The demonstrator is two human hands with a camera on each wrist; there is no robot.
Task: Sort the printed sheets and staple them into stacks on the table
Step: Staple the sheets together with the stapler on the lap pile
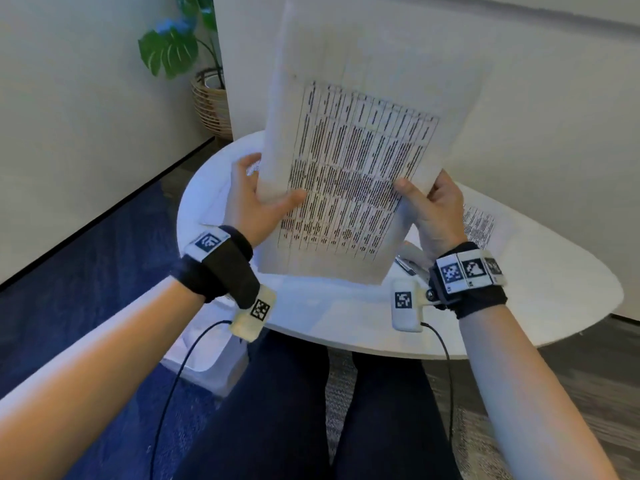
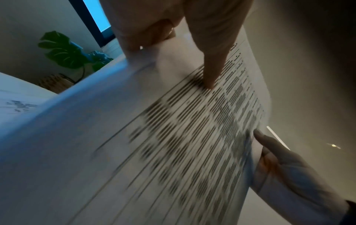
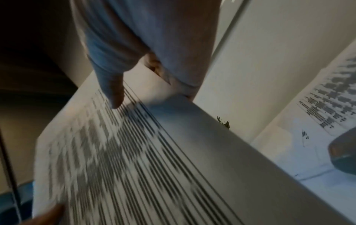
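Observation:
A stack of printed sheets (image 1: 349, 161) with a dense table of text stands upright above the white table (image 1: 540, 289). My left hand (image 1: 256, 199) grips its left edge, thumb on the front. Its right edge is pinched by my right hand (image 1: 429, 202), thumb on the print. The left wrist view shows the stack of printed sheets (image 2: 154, 144) close and blurred under my left thumb (image 2: 212, 71), with the right hand (image 2: 279, 164) at its far edge. In the right wrist view my right thumb (image 3: 113, 94) presses the printed sheets (image 3: 115, 159). A stapler (image 1: 410, 261) lies half hidden behind the sheets.
More printed sheets (image 1: 479, 223) lie on the table at the right and another printed sheet (image 1: 254, 166) peeks out behind my left hand. A potted plant (image 1: 180, 53) in a wicker basket (image 1: 211, 102) stands by the wall. My legs are under the table's near edge.

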